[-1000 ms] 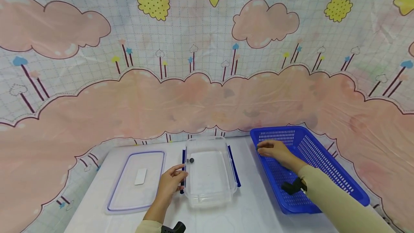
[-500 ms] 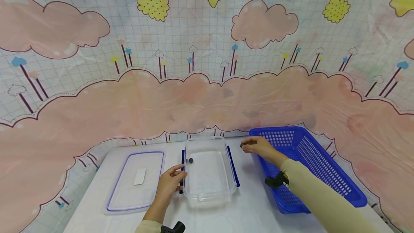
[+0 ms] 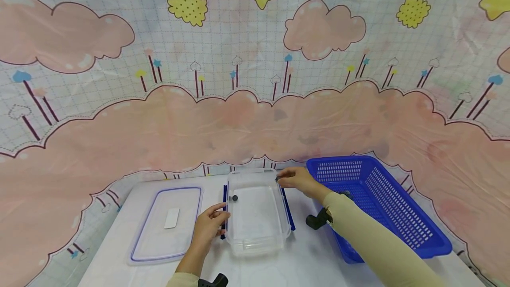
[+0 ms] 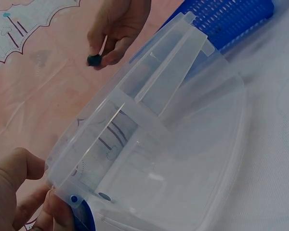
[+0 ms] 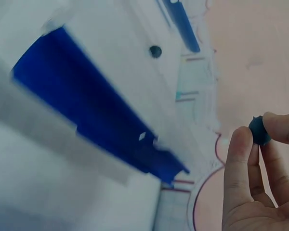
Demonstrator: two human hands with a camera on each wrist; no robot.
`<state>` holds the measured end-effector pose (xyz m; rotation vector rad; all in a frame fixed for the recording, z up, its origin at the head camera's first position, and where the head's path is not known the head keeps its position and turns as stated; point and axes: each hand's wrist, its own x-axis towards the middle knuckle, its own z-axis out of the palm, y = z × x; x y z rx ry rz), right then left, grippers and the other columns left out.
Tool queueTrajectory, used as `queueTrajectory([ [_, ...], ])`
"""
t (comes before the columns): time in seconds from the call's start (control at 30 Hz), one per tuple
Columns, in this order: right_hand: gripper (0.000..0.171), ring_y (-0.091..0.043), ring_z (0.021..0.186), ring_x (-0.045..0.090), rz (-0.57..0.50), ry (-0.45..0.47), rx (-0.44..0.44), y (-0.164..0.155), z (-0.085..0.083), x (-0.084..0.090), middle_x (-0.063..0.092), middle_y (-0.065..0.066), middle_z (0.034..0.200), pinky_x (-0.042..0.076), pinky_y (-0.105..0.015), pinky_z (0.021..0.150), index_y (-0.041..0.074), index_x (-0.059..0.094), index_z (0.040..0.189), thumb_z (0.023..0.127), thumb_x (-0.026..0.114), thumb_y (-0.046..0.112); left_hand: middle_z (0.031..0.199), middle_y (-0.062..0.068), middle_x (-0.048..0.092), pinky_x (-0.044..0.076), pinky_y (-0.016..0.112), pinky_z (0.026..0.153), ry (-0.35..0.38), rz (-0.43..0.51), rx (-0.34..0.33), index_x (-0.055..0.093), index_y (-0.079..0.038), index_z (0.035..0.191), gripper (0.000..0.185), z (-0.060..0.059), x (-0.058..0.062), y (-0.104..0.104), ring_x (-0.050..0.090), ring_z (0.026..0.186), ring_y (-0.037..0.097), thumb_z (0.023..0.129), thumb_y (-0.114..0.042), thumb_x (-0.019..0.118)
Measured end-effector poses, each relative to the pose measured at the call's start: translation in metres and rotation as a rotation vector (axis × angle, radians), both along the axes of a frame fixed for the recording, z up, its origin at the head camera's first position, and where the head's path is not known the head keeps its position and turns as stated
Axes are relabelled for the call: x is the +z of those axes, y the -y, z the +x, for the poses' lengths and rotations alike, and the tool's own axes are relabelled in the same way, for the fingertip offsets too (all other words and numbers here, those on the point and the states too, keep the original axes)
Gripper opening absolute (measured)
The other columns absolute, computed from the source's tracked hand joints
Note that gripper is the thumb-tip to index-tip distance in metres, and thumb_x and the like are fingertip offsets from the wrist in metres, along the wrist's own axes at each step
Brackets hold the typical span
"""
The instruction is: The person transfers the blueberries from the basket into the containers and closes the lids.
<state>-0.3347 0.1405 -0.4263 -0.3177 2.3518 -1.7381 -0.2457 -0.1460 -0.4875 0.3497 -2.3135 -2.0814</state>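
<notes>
A clear plastic container (image 3: 256, 216) with blue side latches (image 3: 291, 216) stands in the middle of the white table. One small dark bead (image 3: 235, 198) lies inside it near the far left wall. My left hand (image 3: 223, 223) grips the container's left side at the latch (image 4: 82, 219). My right hand (image 3: 280, 180) hovers over the container's far right corner and pinches another small dark bead (image 5: 259, 131) between thumb and fingertips (image 4: 111, 50). The left wrist view shows that bead (image 4: 94, 60) above the container's rim (image 4: 149, 91).
A blue perforated basket (image 3: 392, 216) stands to the right of the container. To the left lies the container's flat clear lid (image 3: 187, 207), with a white patch (image 3: 173, 217) on it. A cloud-patterned cloth (image 3: 255, 101) hangs behind the table.
My right hand has come out of the blue basket and moved left, carrying the dark bead over the container's far right corner. The left hand has stayed on the container.
</notes>
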Motion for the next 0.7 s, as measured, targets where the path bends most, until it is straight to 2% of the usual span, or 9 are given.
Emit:
queueTrajectory([
  [0.2, 0.026, -0.017, 0.093, 0.066, -0.022, 0.033, -0.008, 0.029, -0.007, -0.001, 0.066, -0.014, 0.106, 0.057, -0.034, 0.089, -0.006, 0.064, 0.114, 0.089, 0.068, 0.002, 0.090, -0.001, 0.066, 0.053, 0.022, 0.054, 0.001, 0.007, -0.001, 0.061, -0.001, 0.130, 0.043, 0.000, 0.000, 0.001, 0.058, 0.076, 0.012, 0.088, -0.010, 0.068],
  [0.43, 0.024, -0.016, 0.090, 0.066, 0.011, 0.022, 0.029, 0.057, -0.013, -0.001, 0.066, -0.014, 0.105, 0.057, -0.033, 0.087, -0.007, 0.065, 0.111, 0.087, 0.069, 0.000, 0.090, -0.001, 0.066, 0.053, 0.023, 0.054, 0.000, 0.005, 0.000, 0.061, -0.001, 0.130, 0.044, 0.000, 0.002, 0.000, 0.058, 0.076, 0.011, 0.088, -0.010, 0.069],
  [0.7, 0.023, -0.018, 0.088, 0.067, 0.036, 0.019, 0.006, 0.079, -0.019, -0.011, 0.066, -0.014, 0.102, 0.058, -0.032, 0.084, -0.007, 0.066, 0.109, 0.086, 0.069, -0.001, 0.089, -0.001, 0.065, 0.053, 0.022, 0.054, 0.003, -0.004, -0.004, 0.061, -0.001, 0.130, 0.044, 0.001, 0.002, 0.000, 0.057, 0.077, 0.012, 0.087, -0.010, 0.068],
])
